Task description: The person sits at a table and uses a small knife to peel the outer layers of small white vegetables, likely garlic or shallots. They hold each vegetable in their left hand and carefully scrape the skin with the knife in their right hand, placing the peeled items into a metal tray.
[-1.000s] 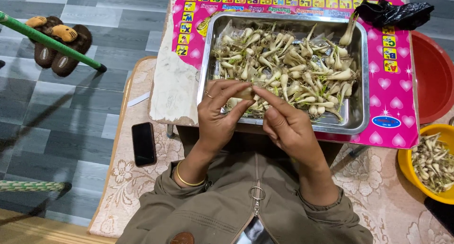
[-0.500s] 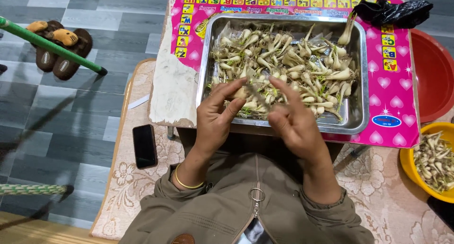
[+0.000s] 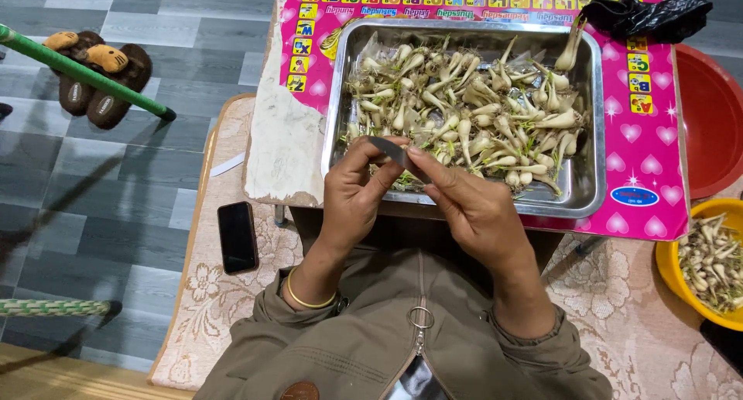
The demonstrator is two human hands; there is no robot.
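The left hand (image 3: 357, 195) and right hand (image 3: 474, 206) meet in a 2-handed grip, fingers pinching a thin grey blade (image 3: 389, 150) between them, just ahead of the steel tray (image 3: 592, 185) of small white bulbs (image 3: 472, 109); judging by this, trimming is underway, needing steady fingertips

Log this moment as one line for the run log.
left hand: pinching small blade | right hand: fingertips at blade | steel tray: pale bulbs | phone: on mat

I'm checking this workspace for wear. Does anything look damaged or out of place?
Yes: the pink table top has its printed covering peeled away at its near-left corner, baring pale, scuffed board. A phone lies on the floor mat.
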